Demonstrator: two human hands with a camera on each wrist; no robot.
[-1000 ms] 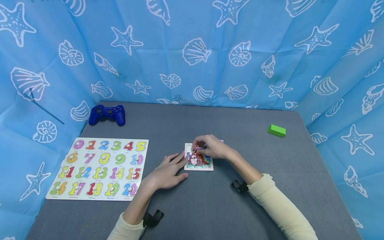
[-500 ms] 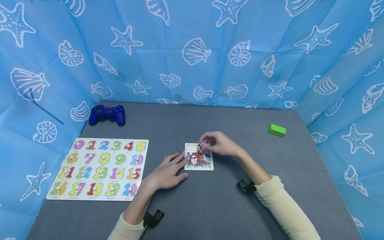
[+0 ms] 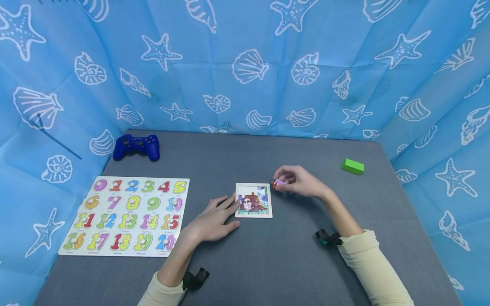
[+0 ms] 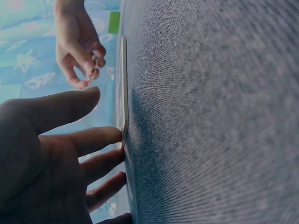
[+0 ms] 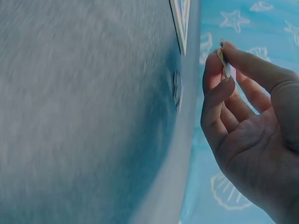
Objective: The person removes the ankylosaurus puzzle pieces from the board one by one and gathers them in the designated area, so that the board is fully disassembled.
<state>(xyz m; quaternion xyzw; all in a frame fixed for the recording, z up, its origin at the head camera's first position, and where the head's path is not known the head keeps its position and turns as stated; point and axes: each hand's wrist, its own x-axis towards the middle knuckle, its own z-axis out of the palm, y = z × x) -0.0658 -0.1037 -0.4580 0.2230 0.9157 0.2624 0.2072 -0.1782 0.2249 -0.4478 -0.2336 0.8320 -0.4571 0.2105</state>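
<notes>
A small jigsaw puzzle point(image 3: 254, 216) in a cream frame lies at mid-table, with a red-haired figure in its picture and a pale, bare area at its upper left. My left hand point(image 3: 212, 222) rests with spread fingers at the frame's left edge; the left wrist view has the fingertips right at the frame's side. My right hand point(image 3: 302, 182) pinches a purple and red jigsaw piece point(image 3: 280, 182) between thumb and fingers, just off the frame's upper right corner. Beneath that hand, the right wrist view shows another thin piece point(image 5: 177, 91) lying on the table.
A number peg board point(image 3: 132, 251) lies on the left, partly under the left forearm. Behind it sits a blue game controller point(image 3: 136, 146). A green block point(image 3: 352, 166) stands at the right rear. Blue shell-print curtains point(image 3: 245, 102) border the grey table.
My right hand has moved right from over the puzzle to beyond its upper right corner, carrying the jigsaw piece. The left hand has stayed at the frame.
</notes>
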